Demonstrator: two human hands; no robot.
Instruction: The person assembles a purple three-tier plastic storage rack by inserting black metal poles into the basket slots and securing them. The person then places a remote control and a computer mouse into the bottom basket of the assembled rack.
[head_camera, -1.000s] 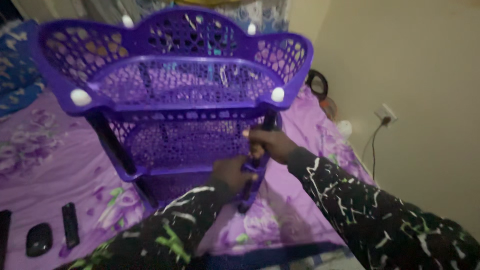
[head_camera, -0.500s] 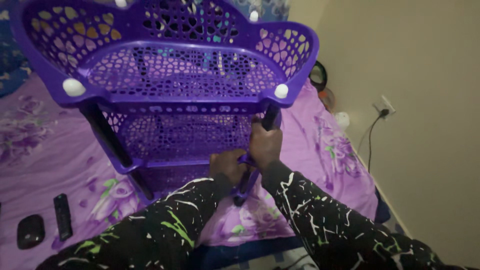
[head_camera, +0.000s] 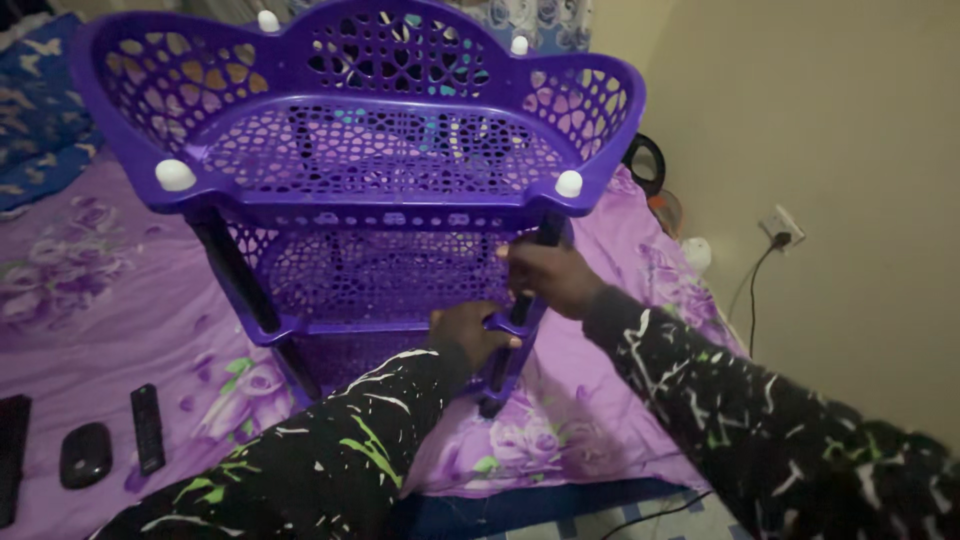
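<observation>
A purple plastic rack (head_camera: 370, 150) with three lattice tiers stands on a bed with a purple flowered sheet (head_camera: 90, 300). White caps (head_camera: 569, 183) top its corner posts. My right hand (head_camera: 550, 275) is closed around the dark front-right post (head_camera: 545, 235) between the top and middle tiers. My left hand (head_camera: 465, 335) grips the front-right corner of the middle tier (head_camera: 380, 275), just below the right hand. Both sleeves are black with white and green splashes.
A black remote (head_camera: 147, 428), a black computer mouse (head_camera: 84, 453) and another dark flat object (head_camera: 12, 455) lie on the sheet at lower left. A beige wall (head_camera: 850, 120) with a socket and plugged cable (head_camera: 780, 228) is at right. Blue patterned bedding (head_camera: 40, 110) lies at upper left.
My right hand has shifted its hold on the post and the forearm has swung out to the right. The left hand stays at the middle tier's corner. The view has dropped slightly.
</observation>
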